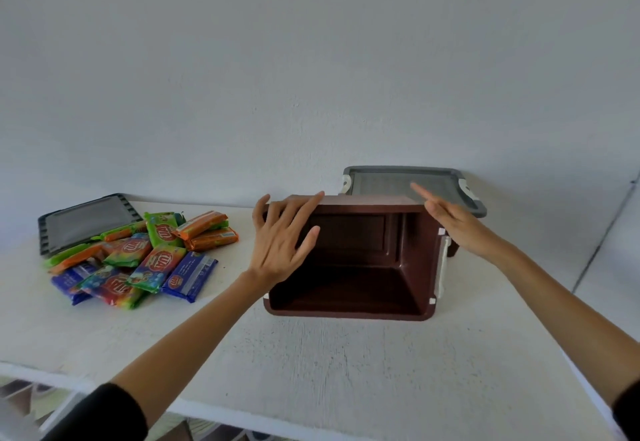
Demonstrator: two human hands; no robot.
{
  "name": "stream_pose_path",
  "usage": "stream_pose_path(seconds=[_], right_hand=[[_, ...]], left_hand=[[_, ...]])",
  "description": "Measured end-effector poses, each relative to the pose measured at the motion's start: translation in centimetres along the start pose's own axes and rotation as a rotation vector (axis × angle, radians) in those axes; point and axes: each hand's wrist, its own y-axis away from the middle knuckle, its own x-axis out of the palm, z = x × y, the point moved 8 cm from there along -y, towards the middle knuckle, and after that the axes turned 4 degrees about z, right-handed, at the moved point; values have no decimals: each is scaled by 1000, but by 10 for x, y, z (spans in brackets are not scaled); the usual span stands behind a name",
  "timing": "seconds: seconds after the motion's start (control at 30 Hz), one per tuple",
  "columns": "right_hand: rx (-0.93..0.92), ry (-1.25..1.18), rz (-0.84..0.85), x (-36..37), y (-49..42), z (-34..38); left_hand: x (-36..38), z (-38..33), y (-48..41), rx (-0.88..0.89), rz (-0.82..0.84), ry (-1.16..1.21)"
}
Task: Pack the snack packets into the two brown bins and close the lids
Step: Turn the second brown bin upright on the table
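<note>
An empty brown bin (349, 288) stands open in the middle of the white table (311, 364). My left hand (282, 238) lies over its left rim with fingers straight and spread. My right hand (450, 222) hovers at the bin's right rim, fingers straight, index extended. Behind the bin stands a second brown bin, mostly hidden, with a grey lid (412, 187) on top. A pile of several snack packets (145, 257), in green, orange, blue and red wrappers, lies at the left. A loose grey lid (86, 222) lies behind the pile.
A white wall (311, 76) rises right behind the table. The table's front edge runs across the bottom left, with floor showing below it. The right edge of the table slopes down at the far right.
</note>
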Motion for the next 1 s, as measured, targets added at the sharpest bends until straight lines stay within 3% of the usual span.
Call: stream_pose_path(seconds=[0.1,0.17,0.4,0.6,0.67,0.77,0.87,0.93,1.0], right_hand=[[-93,96,-344,-1,10,0],[-152,232,-488,14,22,-2],[-166,465,-585,53,44,-19],[-37,504,-667,22,48,2],[89,565,-625,3,44,12],[343,634,-298,-13,32,-4],[451,630,-81,-13,41,-28],[500,616,-43,-7,53,-42],[523,717,-122,-8,63,-44]], left_hand=[[10,15,19,-61,-3,-1],[22,29,35,-158,16,15],[37,32,57,-397,99,289],[27,23,30,-337,138,252],[27,22,16,-373,242,211],[42,18,5,-409,509,140],[63,3,14,-372,764,88],[72,-7,20,-342,835,56],[73,-13,19,-349,844,19]])
